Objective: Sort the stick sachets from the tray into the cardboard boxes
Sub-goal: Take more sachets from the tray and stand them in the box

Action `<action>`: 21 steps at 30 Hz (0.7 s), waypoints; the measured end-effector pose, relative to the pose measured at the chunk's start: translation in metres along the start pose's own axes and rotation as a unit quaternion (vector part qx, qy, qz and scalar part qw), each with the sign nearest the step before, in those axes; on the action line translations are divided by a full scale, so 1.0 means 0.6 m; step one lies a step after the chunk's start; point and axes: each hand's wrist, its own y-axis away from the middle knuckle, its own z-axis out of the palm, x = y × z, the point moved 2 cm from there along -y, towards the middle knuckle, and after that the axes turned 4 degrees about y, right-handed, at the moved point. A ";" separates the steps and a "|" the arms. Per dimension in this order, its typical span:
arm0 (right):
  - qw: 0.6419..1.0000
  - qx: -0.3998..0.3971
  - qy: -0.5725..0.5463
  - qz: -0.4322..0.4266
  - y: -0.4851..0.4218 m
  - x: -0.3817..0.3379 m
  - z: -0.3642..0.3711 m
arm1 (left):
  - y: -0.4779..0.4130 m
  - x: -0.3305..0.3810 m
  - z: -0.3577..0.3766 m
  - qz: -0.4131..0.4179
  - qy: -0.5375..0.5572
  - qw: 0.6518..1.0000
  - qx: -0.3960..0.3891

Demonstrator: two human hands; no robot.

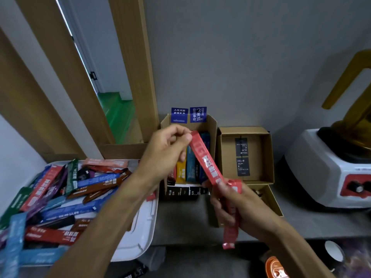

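Observation:
My left hand [168, 149] pinches the top end of a red stick sachet [204, 157] above the left cardboard box [210, 125]. My right hand [236, 205] grips its lower end together with a second red sachet [230, 233] that hangs down. The left box holds upright red, yellow and blue sachets [186, 167]. Beside it on the right, a second cardboard box [267, 157] holds black sachets [242, 157]. A white tray [140, 227] at the left is piled with several sachets [60, 193] in red, blue, brown, green and purple.
A third open cardboard box [273, 199] lies partly behind my right hand. A white blender base with a yellow jug [331, 167] stands at the right. A wooden frame [130, 67] and grey wall rise behind. A cup [333, 251] sits below the counter edge.

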 end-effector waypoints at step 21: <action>0.969 0.214 0.097 -0.074 -0.019 -0.024 0.023 | 0.018 0.013 -0.053 0.187 -0.395 0.897 0.070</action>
